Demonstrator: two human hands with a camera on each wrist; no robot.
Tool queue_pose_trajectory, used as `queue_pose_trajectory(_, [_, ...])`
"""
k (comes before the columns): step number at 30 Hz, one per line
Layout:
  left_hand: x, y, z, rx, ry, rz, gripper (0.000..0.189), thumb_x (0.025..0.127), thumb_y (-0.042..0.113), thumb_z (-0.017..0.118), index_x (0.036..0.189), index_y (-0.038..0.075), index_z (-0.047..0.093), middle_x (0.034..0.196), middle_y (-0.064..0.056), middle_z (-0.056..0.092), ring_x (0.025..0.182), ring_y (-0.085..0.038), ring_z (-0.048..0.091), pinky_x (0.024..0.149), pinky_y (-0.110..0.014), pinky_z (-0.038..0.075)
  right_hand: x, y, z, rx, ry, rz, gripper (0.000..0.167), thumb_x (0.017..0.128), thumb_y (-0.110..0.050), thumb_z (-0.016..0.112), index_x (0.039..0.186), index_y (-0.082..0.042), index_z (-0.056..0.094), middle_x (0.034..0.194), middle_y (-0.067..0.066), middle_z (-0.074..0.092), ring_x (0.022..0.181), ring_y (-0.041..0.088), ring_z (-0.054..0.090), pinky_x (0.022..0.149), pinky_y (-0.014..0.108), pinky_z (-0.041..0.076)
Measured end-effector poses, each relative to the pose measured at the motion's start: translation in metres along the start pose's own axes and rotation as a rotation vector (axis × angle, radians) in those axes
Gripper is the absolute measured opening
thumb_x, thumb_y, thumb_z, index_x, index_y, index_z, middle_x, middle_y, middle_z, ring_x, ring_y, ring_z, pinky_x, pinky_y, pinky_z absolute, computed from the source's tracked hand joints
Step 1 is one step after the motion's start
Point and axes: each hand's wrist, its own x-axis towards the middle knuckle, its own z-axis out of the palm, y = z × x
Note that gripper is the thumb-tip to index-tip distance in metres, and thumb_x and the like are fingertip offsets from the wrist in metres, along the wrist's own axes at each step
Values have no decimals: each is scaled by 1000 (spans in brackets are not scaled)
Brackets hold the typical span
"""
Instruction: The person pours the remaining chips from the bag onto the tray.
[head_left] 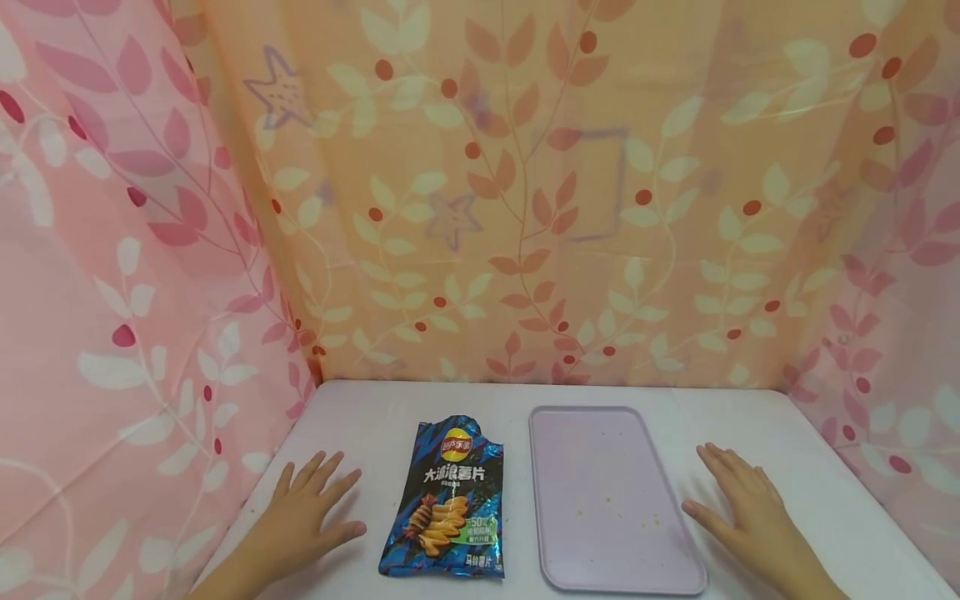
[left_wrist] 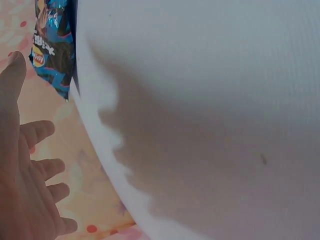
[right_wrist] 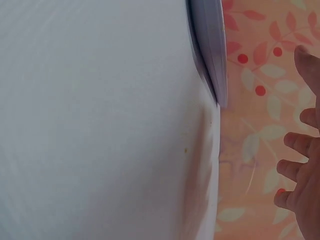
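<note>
Blue chip bag [head_left: 448, 500] lies apart, right of the left hand [head_left: 303, 512].

Shows the left hand [left_wrist: 22, 170] at the left edge, fingers [left_wrist: 59, 191] parted, near a blue-and-black bag [left_wrist: 56, 55]; also shows a broad shadow [left_wrist: 165, 150] across the white table [left_wrist: 215, 50], patterned cloth [left_wrist: 87, 165] beyond.

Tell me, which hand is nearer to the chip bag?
The left. The left hand is just to the left of the chip bag, not touching it; the right hand is farther off, on the far side of the purple tray.
</note>
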Motion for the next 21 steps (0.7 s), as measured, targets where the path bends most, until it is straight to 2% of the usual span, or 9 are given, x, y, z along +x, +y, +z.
queue_pose_trajectory(4, [0, 5, 8, -5, -3, 15, 74, 86, 69, 68, 141, 20, 63, 156, -16, 47, 147, -46, 34, 112, -77, 17, 2, -3, 2, 10, -3, 7, 85, 88, -33, 81, 158, -11, 38, 153, 27, 44, 147, 46, 30, 124, 63, -1])
queue_pose_trajectory(11, [2, 19, 9, -33, -76, -2, 77, 85, 76, 61, 138, 20, 66, 156, -16, 47, 148, -47, 33, 113, -77, 15, 5, -6, 5, 64, -4, 29, 83, 89, -30, 80, 157, -9, 38, 152, 28, 44, 136, 56, 37, 121, 70, 3])
queue_pose_trajectory(21, [5, 34, 19, -84, -133, -18, 84, 84, 79, 59, 140, 17, 63, 156, -17, 47, 147, -47, 34, 111, -79, 21, 9, -11, 9, 72, 6, 47, 80, 88, -31, 81, 153, -5, 43, 150, 28, 46, 135, 55, 38, 118, 72, 11])
